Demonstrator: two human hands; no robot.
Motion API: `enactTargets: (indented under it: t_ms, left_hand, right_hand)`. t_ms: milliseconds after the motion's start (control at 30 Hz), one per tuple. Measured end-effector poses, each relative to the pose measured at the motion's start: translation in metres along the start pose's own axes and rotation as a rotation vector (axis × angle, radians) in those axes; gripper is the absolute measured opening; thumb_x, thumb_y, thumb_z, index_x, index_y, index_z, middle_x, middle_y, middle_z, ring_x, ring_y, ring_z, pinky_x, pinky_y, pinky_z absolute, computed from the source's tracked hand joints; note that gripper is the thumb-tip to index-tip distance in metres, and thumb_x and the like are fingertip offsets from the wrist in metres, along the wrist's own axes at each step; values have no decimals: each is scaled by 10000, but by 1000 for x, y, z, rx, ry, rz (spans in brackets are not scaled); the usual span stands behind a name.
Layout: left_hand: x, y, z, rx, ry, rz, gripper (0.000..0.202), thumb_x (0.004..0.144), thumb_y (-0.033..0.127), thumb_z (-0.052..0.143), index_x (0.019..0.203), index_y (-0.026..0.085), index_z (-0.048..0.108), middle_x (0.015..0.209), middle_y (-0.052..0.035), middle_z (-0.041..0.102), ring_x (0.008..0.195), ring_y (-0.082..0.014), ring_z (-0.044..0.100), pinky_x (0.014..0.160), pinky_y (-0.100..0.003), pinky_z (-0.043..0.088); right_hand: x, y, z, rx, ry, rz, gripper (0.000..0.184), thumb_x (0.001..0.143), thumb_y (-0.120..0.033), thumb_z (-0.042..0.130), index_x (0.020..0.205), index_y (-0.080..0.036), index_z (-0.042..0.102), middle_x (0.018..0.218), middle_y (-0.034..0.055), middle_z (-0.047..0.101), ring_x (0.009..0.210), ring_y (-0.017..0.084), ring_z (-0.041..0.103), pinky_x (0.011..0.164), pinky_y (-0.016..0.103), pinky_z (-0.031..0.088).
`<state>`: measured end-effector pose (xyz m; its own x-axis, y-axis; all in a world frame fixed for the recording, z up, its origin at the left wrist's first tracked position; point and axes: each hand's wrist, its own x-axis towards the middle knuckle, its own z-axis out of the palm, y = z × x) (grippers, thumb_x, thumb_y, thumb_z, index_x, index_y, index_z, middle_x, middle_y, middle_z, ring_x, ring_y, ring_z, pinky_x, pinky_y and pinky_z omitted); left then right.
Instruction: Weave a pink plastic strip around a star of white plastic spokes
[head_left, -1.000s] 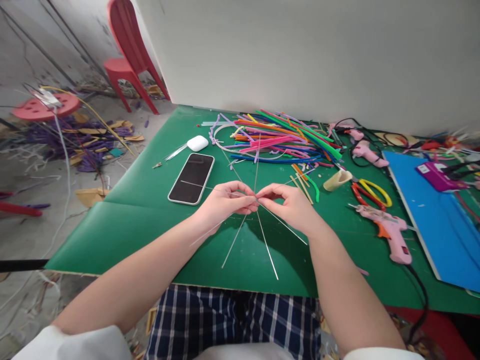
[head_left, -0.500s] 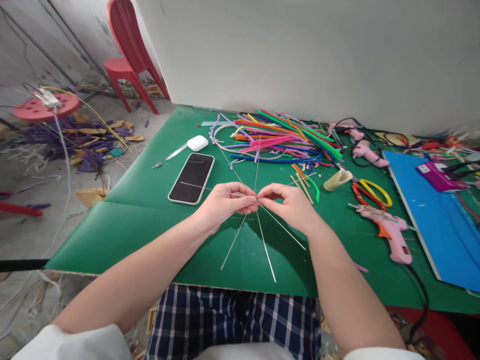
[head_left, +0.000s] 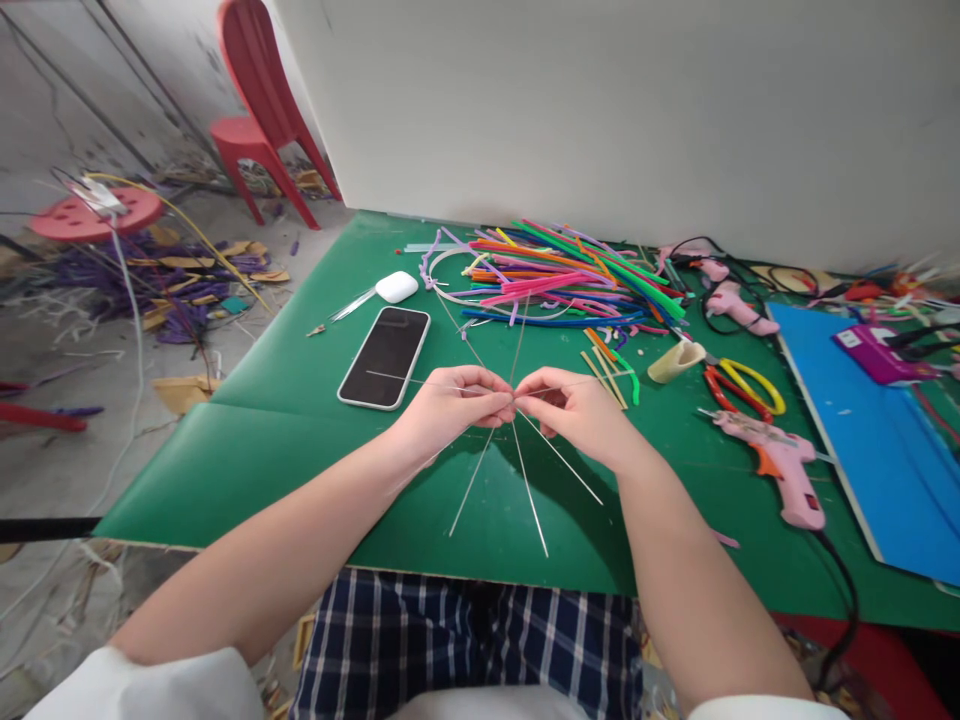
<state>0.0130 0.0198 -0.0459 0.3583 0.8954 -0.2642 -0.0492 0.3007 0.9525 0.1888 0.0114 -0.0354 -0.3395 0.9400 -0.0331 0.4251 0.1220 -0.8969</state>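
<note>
Several thin, stiff metal wires (head_left: 530, 490) fan out like spokes from one centre, held above the green table (head_left: 285, 480). My left hand (head_left: 466, 402) pinches the wires at that centre between thumb and fingers. Close against it, my right hand (head_left: 564, 405) is closed on the same spot from the other side. The fingertips nearly meet and cover the point where the wires cross. One wire reaches left over a phone (head_left: 385, 357) lying on the table; others point toward me and toward the back.
A heap of coloured pipe cleaners (head_left: 555, 275) lies behind my hands. To the right are a pale tube (head_left: 675, 361), pliers (head_left: 742, 388), a pink glue gun (head_left: 787, 460) and a blue board (head_left: 862, 430). A white case (head_left: 397, 287) sits behind the phone.
The wire spokes have turned and tilted slightly; the front tips have shifted a little. Both hands keep their pinch in nearly the same place.
</note>
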Motion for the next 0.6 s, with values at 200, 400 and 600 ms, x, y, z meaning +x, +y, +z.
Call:
enactTargets:
  t_ms: [200, 400, 600]
  left_hand:
    - [1, 0, 1, 28, 7, 19, 264, 642, 335, 723, 793, 145, 620, 670, -26, 678, 678, -123, 647, 666, -225, 525]
    - [0, 0, 0, 48, 13, 41, 251, 654, 329, 715, 790, 143, 618, 664, -25, 669, 674, -130, 647, 654, -230, 528]
    - [0, -1, 1, 27, 15, 39, 241, 660, 314, 711, 786, 131, 615, 662, -32, 668, 678, -138, 650, 668, -248, 535]
  right_hand:
    - [1, -3, 1, 31, 25, 42, 172, 739, -342, 598, 815, -192, 635, 655, -7, 618, 459, 76, 481, 403, 192, 420]
    - [1, -1, 2, 63, 25, 53, 182, 742, -354, 595, 811, -188, 627, 632, -3, 611, 481, 89, 506, 424, 205, 436]
    - [1, -1, 4, 21, 39, 11, 178, 760, -356, 578, 791, -186, 621, 628, -8, 608, 482, 89, 503, 445, 213, 425]
